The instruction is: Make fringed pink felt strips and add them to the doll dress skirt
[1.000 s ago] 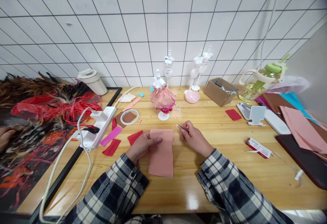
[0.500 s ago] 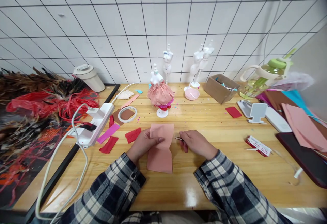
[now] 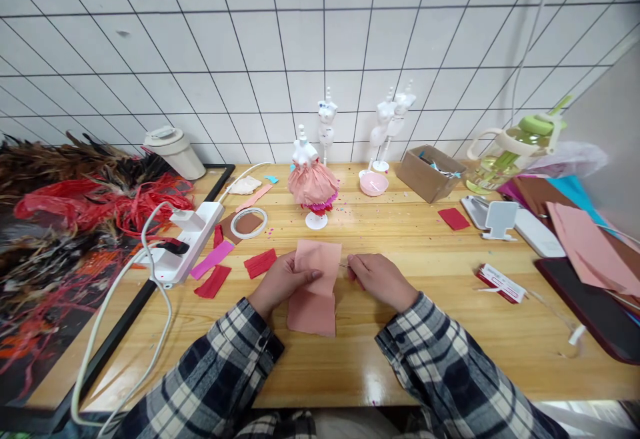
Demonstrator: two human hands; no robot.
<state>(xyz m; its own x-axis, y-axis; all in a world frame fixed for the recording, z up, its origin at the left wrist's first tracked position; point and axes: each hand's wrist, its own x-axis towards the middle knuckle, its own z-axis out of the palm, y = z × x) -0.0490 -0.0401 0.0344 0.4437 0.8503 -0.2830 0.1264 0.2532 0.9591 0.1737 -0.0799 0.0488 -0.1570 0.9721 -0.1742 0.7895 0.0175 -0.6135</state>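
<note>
My left hand (image 3: 286,282) is closed on a sheet of salmon-pink crepe paper (image 3: 313,312), its thumb lying across the front. The sheet hangs over the table with a notch in its right edge. Close by that edge, my right hand (image 3: 377,277) is closed round a thin metal tool (image 3: 344,265); only its tip shows, pointing left at the paper, and its kind is hidden by the fingers. Behind both hands stands a small white dress form (image 3: 304,152) wearing a gathered pink paper skirt (image 3: 313,184) with magenta and red layers beneath.
Red paper pieces (image 3: 260,263) and a tape roll (image 3: 249,223) lie left, beside a power strip (image 3: 180,259) with cables. At the back are bare dress forms (image 3: 326,122), a pink bowl (image 3: 374,184) and a cardboard box (image 3: 425,175). A drink bottle (image 3: 525,142) stands right.
My right hand has come slightly left, and the metal tool's tip is now at the paper's right edge. The left hand keeps its hold on the sheet.
</note>
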